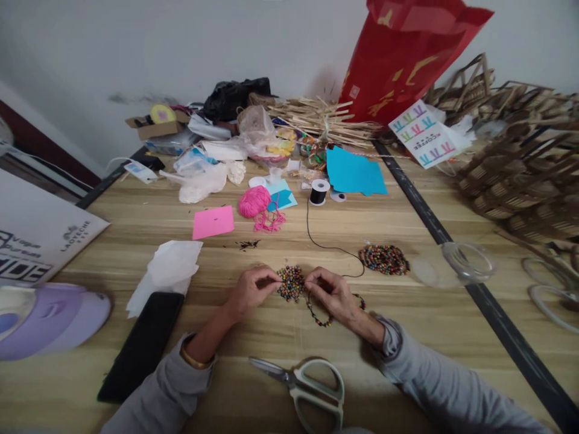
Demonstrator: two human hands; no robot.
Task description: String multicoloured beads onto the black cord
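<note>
A small heap of multicoloured beads [291, 283] lies on the wooden table between my two hands. My left hand [254, 289] has thumb and forefinger pinched at the heap's left edge; whatever is between the tips is too small to make out. On the heap's right side, my right hand [333, 294] is closed in a pinch on a beaded string [320, 322], which loops below and behind the palm. Black cord [332, 248] runs from the spool [319, 192] towards a coiled bundle of strung beads [384, 259] and bends back near my right hand.
Scissors [296, 383] lie near the front edge. A black phone-like slab [142, 346] and white paper [168, 270] are at left. Pink yarn [254, 202], a pink card [213, 222] and blue sheets [356, 172] sit farther back. Woven baskets [520, 175] crowd the right.
</note>
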